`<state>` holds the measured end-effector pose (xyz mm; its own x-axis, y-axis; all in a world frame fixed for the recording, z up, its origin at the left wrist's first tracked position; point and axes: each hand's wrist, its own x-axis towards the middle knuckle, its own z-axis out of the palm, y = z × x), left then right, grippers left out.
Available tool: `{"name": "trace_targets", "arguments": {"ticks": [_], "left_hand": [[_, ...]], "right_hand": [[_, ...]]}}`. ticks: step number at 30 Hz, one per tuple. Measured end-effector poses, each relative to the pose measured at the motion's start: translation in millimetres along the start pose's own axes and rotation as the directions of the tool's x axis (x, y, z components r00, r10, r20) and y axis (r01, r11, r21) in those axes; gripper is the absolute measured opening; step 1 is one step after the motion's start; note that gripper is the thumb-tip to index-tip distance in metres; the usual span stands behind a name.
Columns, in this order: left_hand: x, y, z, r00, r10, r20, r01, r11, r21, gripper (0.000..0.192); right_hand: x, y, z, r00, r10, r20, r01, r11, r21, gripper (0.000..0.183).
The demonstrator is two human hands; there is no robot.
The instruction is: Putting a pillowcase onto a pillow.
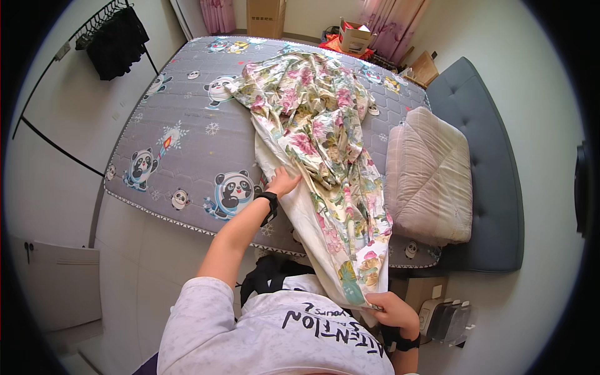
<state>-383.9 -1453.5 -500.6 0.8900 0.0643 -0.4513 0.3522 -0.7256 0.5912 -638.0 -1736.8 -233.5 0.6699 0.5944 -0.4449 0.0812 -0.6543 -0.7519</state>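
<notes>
A floral fabric cover [304, 136], white on its underside, lies bunched over the middle of the bed and hangs past the near edge towards my body. My left hand [282, 182] is on the left edge of the cover, fingers spread and partly curled at the white side; whether it pinches the cloth is unclear. Low at the right, in front of my shirt, my right hand [388, 308] grips the near corner of the cover. Beneath the fabric is a grey mattress [187, 122] with printed pandas.
A folded pale quilt [433, 178] sits against the padded grey headboard [487, 164]. Boxes and bags, including an open carton [355, 40], stand beyond the far edge. At left is a black rack [42, 75] with dark clothing. A low unit stands at the near right.
</notes>
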Motion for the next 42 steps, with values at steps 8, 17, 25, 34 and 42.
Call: {"name": "trace_targets", "arguments": {"ticks": [8,17,25,34,42], "left_hand": [[45,33,3,0.951,0.126,-0.282,-0.188,0.961,-0.203,0.082],[61,0,-6,0.991,-0.131,-0.021,0.130,0.991,-0.033,0.075],[111,-50,-15,0.919,-0.353,0.176,0.383,0.694,-0.610,0.044],[18,-66,-207,0.963,0.114,-0.244,-0.235,-0.094,-0.968,0.020],[-253,-269,-278,0.764,-0.357,-0.538,-0.577,-0.005,-0.817,0.035]], "right_hand": [[-25,-12,4,0.993,0.073,-0.089,-0.078,0.995,-0.060,0.016],[-76,-18,5,0.943,0.229,-0.241,-0.226,0.973,0.039,0.012],[-140,-42,-7,0.923,0.176,-0.342,-0.201,0.979,-0.040,0.049],[-99,67,-20,0.606,0.533,-0.590,-0.300,0.841,0.450,0.040],[56,144,-21,0.958,0.213,-0.191,-0.129,0.917,0.376,0.038]]}}
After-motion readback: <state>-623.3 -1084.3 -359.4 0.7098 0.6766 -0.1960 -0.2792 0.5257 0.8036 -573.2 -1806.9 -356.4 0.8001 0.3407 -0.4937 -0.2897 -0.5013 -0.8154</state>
